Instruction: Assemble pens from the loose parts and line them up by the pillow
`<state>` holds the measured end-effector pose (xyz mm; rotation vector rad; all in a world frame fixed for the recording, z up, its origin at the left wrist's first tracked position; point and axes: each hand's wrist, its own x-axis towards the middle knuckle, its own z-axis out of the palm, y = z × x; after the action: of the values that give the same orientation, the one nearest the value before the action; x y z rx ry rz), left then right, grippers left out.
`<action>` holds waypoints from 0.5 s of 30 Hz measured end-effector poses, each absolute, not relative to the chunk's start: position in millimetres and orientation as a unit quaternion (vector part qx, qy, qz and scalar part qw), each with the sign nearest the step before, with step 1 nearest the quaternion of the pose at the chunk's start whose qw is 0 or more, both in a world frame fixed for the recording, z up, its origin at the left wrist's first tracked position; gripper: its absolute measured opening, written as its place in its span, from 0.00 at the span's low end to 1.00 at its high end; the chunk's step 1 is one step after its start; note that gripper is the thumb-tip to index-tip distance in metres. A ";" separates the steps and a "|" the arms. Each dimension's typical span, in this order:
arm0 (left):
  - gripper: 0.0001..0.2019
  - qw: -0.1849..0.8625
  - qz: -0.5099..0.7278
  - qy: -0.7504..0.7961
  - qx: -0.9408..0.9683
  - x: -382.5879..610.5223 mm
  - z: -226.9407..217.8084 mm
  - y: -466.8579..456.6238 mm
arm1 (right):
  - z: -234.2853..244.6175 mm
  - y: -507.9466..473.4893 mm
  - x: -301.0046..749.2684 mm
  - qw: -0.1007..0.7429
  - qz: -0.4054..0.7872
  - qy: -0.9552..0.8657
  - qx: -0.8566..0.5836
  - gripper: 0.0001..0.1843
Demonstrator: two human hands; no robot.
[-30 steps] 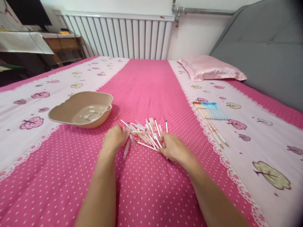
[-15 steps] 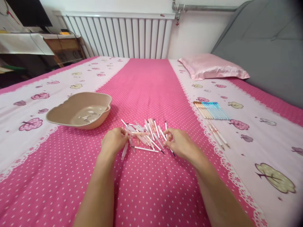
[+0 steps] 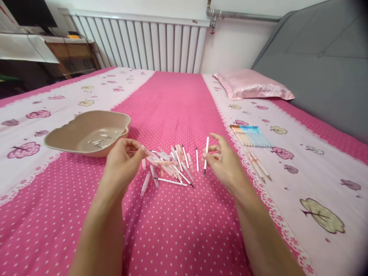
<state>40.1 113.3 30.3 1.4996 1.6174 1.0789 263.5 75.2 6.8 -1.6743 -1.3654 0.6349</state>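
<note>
A loose pile of pen parts [image 3: 171, 165], white refills and clear pink barrels, lies on the pink dotted bedspread [image 3: 178, 214]. My left hand [image 3: 122, 163] is raised just left of the pile, its fingers pinched on a clear pink barrel [image 3: 146, 152]. Right of the pile, my right hand [image 3: 224, 161] pinches a white refill [image 3: 206, 154] that stands nearly upright with its dark tip pointing down; the other fingers are spread.
A beige tray [image 3: 71, 134] with small bits inside sits at the left. A row of assembled blue and orange pens [image 3: 250, 135] lies at the right, with a few more pens [image 3: 258, 163] below it. A pink pillow [image 3: 253, 85] and grey headboard [image 3: 322, 61] stand beyond.
Both hands rose off the pile. The left lifted a pink barrel, the right lifted a white refill. The view shifted slightly right.
</note>
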 end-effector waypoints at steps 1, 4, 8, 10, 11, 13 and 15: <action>0.07 0.407 0.460 0.566 0.549 46.2 31.9 111.1 | 7.6 75.3 263.5 0.463 0.249 -0.535 -0.661 0.33; 0.10 0.580 0.514 0.450 0.445 69.5 28.4 105.7 | 8.0 76.3 262.9 0.562 0.226 -0.500 -0.619 0.33; 0.11 0.707 0.489 0.393 0.325 98.0 15.1 99.8 | 9.3 77.0 260.7 0.653 0.171 -0.470 -0.569 0.29; 0.10 0.736 0.475 0.384 0.291 105.5 10.7 97.6 | 11.2 76.8 259.0 0.677 0.130 -0.464 -0.556 0.28; 0.10 0.745 0.471 0.378 0.281 107.3 9.5 96.9 | 12.3 76.7 258.0 0.687 0.112 -0.463 -0.548 0.28; 0.11 0.764 0.461 0.355 0.281 108.1 8.0 95.9 | 14.4 76.5 255.7 0.703 0.088 -0.463 -0.533 0.28; 0.12 0.780 0.440 0.325 0.304 107.1 6.5 95.2 | 16.3 76.2 253.2 0.713 0.071 -0.462 -0.522 0.27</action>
<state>107.1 95.2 6.5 0.6576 0.7022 0.9504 253.2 76.2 16.3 -1.1576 -1.0240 0.1574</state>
